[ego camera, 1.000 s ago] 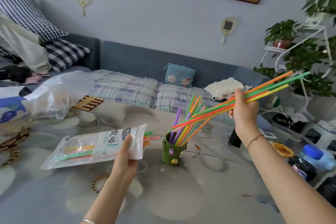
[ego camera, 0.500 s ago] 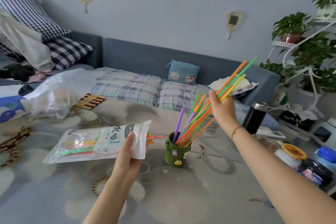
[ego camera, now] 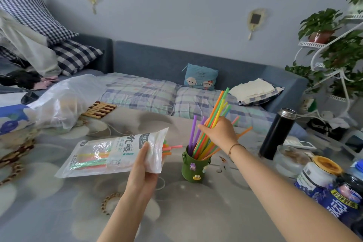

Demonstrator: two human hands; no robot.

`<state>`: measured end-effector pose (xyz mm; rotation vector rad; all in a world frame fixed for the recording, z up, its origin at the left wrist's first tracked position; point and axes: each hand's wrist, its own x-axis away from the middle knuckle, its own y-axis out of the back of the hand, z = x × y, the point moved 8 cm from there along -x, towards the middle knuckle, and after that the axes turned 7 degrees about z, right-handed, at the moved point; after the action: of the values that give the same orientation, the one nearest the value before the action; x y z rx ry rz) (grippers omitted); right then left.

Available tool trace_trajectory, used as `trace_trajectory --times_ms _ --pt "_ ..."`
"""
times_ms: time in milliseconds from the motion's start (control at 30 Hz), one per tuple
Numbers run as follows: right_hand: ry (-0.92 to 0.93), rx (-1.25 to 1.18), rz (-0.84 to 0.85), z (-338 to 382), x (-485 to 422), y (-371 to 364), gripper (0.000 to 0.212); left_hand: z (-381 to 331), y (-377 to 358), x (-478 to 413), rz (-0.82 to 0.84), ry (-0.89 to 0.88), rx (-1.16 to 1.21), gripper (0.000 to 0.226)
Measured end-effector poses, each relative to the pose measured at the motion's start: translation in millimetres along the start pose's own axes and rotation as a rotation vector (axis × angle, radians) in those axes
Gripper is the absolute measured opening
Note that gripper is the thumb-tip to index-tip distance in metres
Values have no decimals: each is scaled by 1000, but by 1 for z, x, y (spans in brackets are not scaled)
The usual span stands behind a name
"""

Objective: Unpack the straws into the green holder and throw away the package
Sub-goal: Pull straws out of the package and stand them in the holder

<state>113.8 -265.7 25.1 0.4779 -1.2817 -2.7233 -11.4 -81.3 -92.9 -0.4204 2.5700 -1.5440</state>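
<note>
straws in a bunch are gripped by the right hand, their lower ends inside the green holder on the desk. the left hand grasps the package just beside the holder, with more straws inside and poking from its mouth. unpacking looks partway done: next, release the bunch so it settles, then pull out the rest.
</note>
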Motion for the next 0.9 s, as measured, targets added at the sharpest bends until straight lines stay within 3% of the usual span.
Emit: trace_trajectory --times_ms 100,233,333,400,467,533,600,800,900 --pt "26 -59 -68 9 4 11 40 0 -1 2 4 -3 3 45" --pt "112 31 -328 29 12 45 40 -2 1 2 -8 -10 -4 47" --pt "245 -85 -426 37 15 61 55 -1 3 2 -17 -9 -8 50" --pt "302 -98 -414 39 13 65 63 -3 6 3 -40 -15 -3 53" --pt "301 52 -325 38 5 60 53 -3 7 3 -45 -20 6 55" --pt "244 245 -225 31 -3 54 43 -3 5 3 -28 -12 4 52" --pt "171 314 -188 20 -8 54 49 -2 3 4 -8 -5 1 49" --pt "94 316 -176 -1 -3 68 69 -1 2 4 -3 -14 13 47" --pt "266 188 -323 15 25 77 62 3 2 6 -26 2 -23 46"
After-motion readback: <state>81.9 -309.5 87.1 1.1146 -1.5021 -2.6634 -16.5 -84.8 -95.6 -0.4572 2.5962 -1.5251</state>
